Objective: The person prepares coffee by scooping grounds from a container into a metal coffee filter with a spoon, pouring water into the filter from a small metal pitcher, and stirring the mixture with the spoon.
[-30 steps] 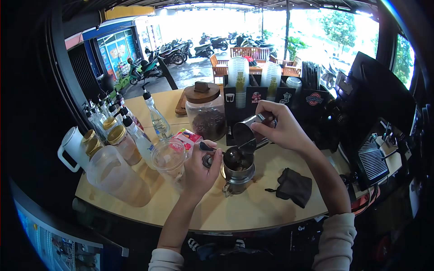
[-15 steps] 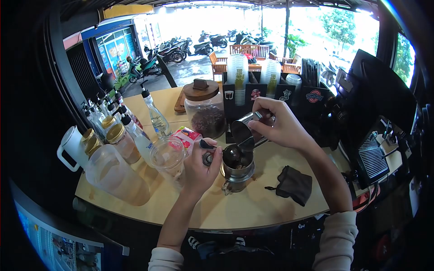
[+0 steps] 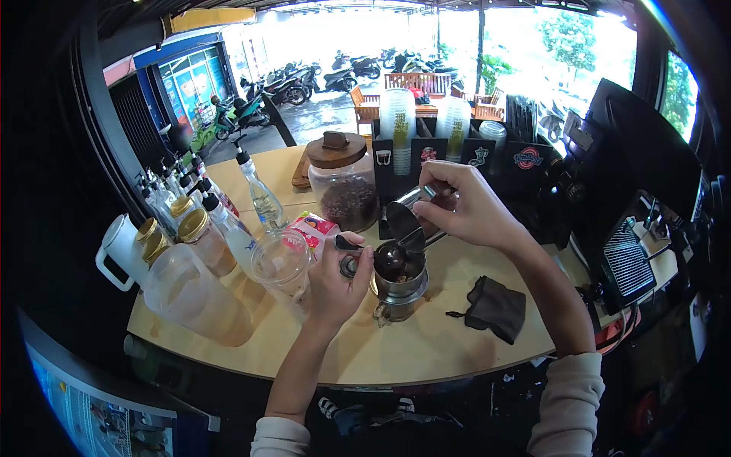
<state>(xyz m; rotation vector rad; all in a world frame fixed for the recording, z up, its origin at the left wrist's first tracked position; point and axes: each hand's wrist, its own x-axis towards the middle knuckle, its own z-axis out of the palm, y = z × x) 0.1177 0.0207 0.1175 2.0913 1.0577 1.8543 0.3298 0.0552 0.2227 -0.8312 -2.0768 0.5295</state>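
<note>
My right hand (image 3: 461,206) grips a shiny metal pitcher (image 3: 407,221), tilted with its mouth down toward a metal drip coffee filter (image 3: 400,289). The filter sits on a glass cup (image 3: 394,312), with brown contents partly visible inside. My left hand (image 3: 339,286) is closed around a black-handled spoon (image 3: 391,257), whose dark, round bowl is over the filter's opening beneath the pitcher's lip. A small round metal piece (image 3: 349,266) shows beside the left fingers; what it belongs to is unclear. Whether anything flows from the pitcher cannot be made out.
Left of my hands stand a clear plastic cup (image 3: 282,263), a cloudy pitcher (image 3: 194,293), pump bottles (image 3: 263,194) and gold-lidded jars (image 3: 204,236). Behind is a wooden-lidded jar (image 3: 343,186) and a black cup holder (image 3: 411,164). A dark cloth (image 3: 495,308) lies right, near a black machine (image 3: 632,251).
The metal pitcher has tipped slightly further and shifted a little left over the filter. My left hand and the spoon stay nearly still.
</note>
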